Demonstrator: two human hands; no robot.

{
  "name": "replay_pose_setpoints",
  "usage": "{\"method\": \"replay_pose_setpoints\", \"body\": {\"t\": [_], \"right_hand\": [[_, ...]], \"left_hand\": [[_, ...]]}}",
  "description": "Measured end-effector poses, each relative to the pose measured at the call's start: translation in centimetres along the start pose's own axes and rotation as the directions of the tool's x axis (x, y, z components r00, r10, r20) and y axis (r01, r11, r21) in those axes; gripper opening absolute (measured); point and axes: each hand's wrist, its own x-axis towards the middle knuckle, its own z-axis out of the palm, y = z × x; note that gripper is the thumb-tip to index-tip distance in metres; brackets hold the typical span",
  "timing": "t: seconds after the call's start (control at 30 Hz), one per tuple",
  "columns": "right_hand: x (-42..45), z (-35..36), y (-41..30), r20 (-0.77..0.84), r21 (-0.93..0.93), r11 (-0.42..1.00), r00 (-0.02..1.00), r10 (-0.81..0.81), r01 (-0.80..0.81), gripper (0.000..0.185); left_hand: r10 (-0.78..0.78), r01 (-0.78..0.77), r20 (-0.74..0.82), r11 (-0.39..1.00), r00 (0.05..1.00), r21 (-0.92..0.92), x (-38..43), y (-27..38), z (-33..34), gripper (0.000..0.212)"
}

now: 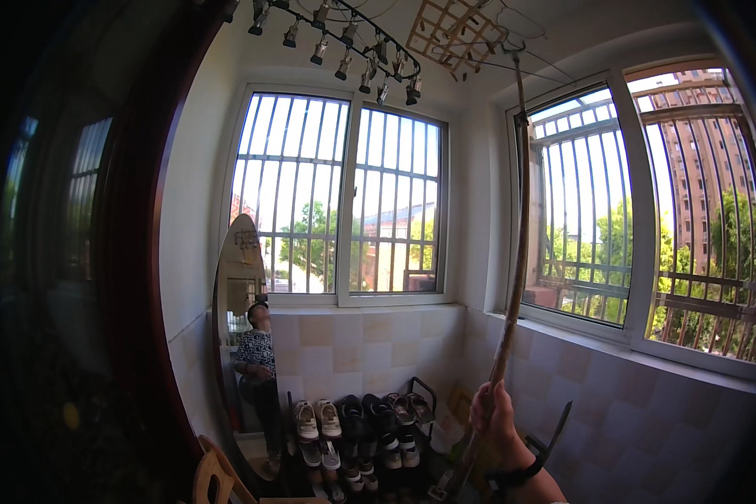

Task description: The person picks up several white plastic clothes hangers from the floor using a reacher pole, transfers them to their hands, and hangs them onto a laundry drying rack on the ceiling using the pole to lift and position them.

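My right hand is closed around the lower part of a long wooden pole, held nearly upright. A metal hook tops the pole, close to a wooden lattice hanger with pegs and wires under the ceiling. A dark band sits on my right wrist. To the left of the hook, a dark clip hanger hangs with several clips pointing down. My left hand is out of direct view. Whether the hook touches the lattice or the wires cannot be told.
A shoe rack with several pairs of shoes stands under the barred window. Left of it leans an oval mirror reflecting a person. A wooden chair is at the lower left. Another barred window is on the right, above a tiled wall.
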Motion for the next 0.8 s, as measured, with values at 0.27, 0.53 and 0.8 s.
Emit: {"method": "replay_pose_setpoints", "body": {"t": [0.27, 0.53, 0.8], "right_hand": [[-0.1, 0.0, 0.4, 0.046, 0.101, 0.995, 0.999, 0.002, -0.006, 0.045], [-0.1, 0.4, 0.4, 0.064, 0.15, 0.988, 0.998, 0.028, -0.038, 0.045], [-1.1, -0.3, 0.4, 0.137, 0.228, 0.968, 0.988, 0.071, -0.101, 0.048]], "left_hand": [[0.041, -0.039, 0.048, 0.998, 0.998, -0.05, 0.4, -1.2, -0.7, 0.044], [0.088, -0.087, 0.068, 0.996, 0.994, -0.02, 0.2, -0.8, -1.0, 0.04], [0.056, -0.063, 0.09, 0.995, 0.994, 0.078, -1.0, 1.0, -0.3, 0.041]]}}
